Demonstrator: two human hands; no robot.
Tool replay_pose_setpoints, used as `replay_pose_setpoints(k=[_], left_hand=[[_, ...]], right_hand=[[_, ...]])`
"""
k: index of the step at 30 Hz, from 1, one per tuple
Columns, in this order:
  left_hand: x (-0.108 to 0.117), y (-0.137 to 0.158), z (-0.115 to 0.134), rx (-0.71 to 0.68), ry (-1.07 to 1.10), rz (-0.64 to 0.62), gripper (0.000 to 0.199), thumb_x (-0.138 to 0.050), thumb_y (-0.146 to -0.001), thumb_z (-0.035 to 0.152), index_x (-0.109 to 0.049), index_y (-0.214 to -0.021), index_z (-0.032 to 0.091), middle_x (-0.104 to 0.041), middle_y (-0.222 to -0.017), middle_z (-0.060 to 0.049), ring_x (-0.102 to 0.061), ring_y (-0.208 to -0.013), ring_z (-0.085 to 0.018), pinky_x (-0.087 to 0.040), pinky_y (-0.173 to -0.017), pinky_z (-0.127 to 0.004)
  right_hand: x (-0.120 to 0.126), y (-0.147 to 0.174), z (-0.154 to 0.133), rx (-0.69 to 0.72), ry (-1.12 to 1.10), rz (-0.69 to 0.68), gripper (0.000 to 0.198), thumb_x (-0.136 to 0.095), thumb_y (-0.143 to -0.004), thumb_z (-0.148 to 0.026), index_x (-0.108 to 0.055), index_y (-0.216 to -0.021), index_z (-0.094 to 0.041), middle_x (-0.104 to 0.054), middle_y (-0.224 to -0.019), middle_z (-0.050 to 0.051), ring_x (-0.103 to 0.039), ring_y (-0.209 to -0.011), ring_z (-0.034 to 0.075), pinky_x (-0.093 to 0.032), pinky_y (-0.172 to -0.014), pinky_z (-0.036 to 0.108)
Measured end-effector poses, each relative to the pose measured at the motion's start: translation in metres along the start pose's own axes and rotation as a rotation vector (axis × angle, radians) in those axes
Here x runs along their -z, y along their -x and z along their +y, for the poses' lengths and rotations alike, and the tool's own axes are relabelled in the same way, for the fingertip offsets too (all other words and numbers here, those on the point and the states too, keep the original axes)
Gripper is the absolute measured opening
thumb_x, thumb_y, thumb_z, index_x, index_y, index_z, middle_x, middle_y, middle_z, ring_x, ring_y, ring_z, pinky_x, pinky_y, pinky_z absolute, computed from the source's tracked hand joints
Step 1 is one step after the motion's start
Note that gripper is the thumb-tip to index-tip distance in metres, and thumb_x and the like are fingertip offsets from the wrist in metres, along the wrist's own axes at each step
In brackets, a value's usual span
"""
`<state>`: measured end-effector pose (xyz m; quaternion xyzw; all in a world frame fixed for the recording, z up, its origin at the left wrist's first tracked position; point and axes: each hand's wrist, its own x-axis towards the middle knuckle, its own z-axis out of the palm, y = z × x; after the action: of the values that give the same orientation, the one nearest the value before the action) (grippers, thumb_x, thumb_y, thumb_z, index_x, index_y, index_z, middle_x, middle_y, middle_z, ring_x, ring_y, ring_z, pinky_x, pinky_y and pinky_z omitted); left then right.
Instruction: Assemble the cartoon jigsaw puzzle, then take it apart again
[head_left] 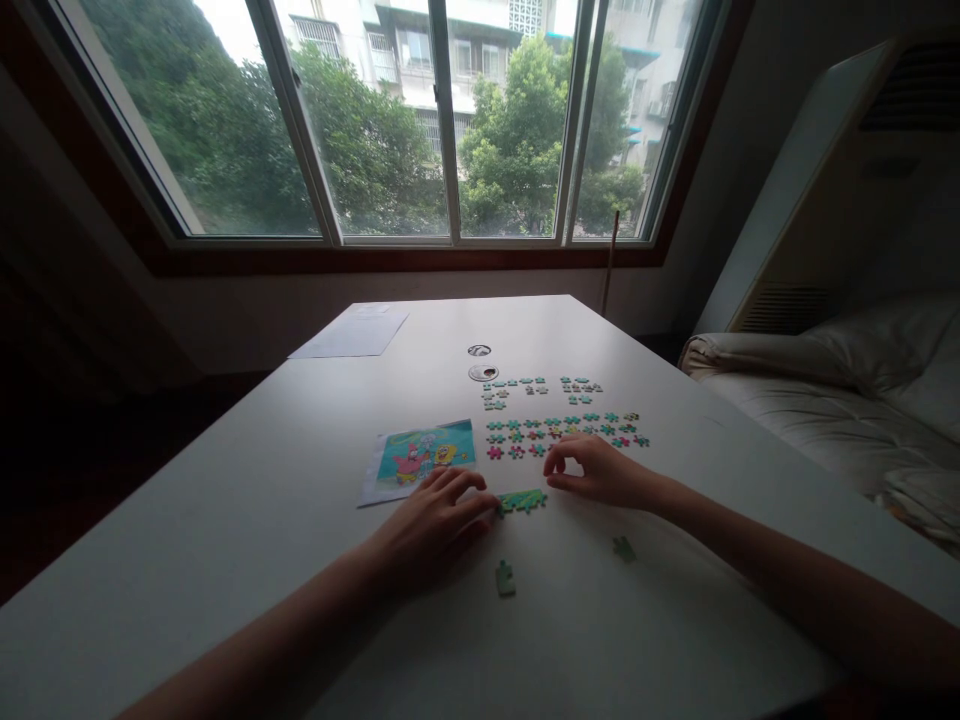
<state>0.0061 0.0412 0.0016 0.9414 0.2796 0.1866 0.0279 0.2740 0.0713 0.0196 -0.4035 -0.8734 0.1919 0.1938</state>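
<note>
A short strip of joined green-and-teal jigsaw pieces point(523, 501) lies flat on the white table. My left hand point(446, 508) reaches to its left end, fingers spread and one fingertip touching the edge. Past the strip's right end hovers my right hand point(592, 470), thumb and forefinger curled together in a pinch; whatever is between them is too small to make out. Nearer to me are two loose puzzle pieces, a green one point(505, 578) and a darker one point(623, 548). Behind my hands, several loose jigsaw pieces point(533, 436) stand in rows.
A cartoon reference picture point(405, 460) lies left of the rows, partly behind my left hand. Further back are more small pieces point(495, 395), two round cable-hole fittings point(484, 373) in the white table point(247, 480), and a paper sheet point(349, 335). A sofa point(825, 390) stands right.
</note>
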Motion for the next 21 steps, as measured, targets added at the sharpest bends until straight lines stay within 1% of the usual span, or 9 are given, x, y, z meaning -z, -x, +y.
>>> replay_pose_setpoints(k=[5,10,15,21], left_hand=[[0.000,0.000,0.000,0.007,-0.006,0.001,0.023,-0.041,-0.090,0.021,-0.054,-0.109,0.023,-0.051,-0.107,-0.008,-0.047,-0.096,-0.023,-0.039,-0.085,-0.041],[-0.001,0.001,-0.001,0.018,-0.009,0.000,0.022,-0.040,-0.091,0.022,-0.054,-0.109,0.022,-0.052,-0.108,-0.009,-0.047,-0.097,-0.024,-0.039,-0.087,-0.041],[0.000,0.000,0.000,0.037,-0.017,-0.014,0.022,-0.041,-0.091,0.021,-0.053,-0.110,0.023,-0.051,-0.109,-0.009,-0.046,-0.100,-0.024,-0.038,-0.088,-0.042],[0.002,-0.001,0.001,0.034,-0.021,-0.035,0.022,-0.041,-0.091,0.021,-0.053,-0.110,0.022,-0.052,-0.108,-0.009,-0.047,-0.099,-0.024,-0.039,-0.087,-0.041]], right_hand=[[-0.005,0.001,-0.003,0.020,-0.005,-0.014,0.010,-0.063,-0.075,-0.028,-0.065,-0.078,-0.018,-0.060,-0.076,0.002,-0.053,-0.074,0.014,-0.040,-0.070,0.027],[-0.011,0.000,-0.009,0.029,-0.040,-0.023,0.008,-0.063,-0.075,-0.025,-0.065,-0.079,-0.019,-0.061,-0.074,0.001,-0.054,-0.072,0.013,-0.040,-0.071,0.026],[-0.012,0.000,-0.009,0.029,-0.034,-0.011,0.008,-0.063,-0.075,-0.025,-0.065,-0.078,-0.018,-0.062,-0.072,0.001,-0.054,-0.071,0.013,-0.040,-0.070,0.026],[-0.012,-0.001,-0.008,0.019,-0.035,-0.030,0.009,-0.063,-0.075,-0.026,-0.065,-0.079,-0.018,-0.062,-0.072,0.001,-0.055,-0.071,0.013,-0.040,-0.072,0.027]])
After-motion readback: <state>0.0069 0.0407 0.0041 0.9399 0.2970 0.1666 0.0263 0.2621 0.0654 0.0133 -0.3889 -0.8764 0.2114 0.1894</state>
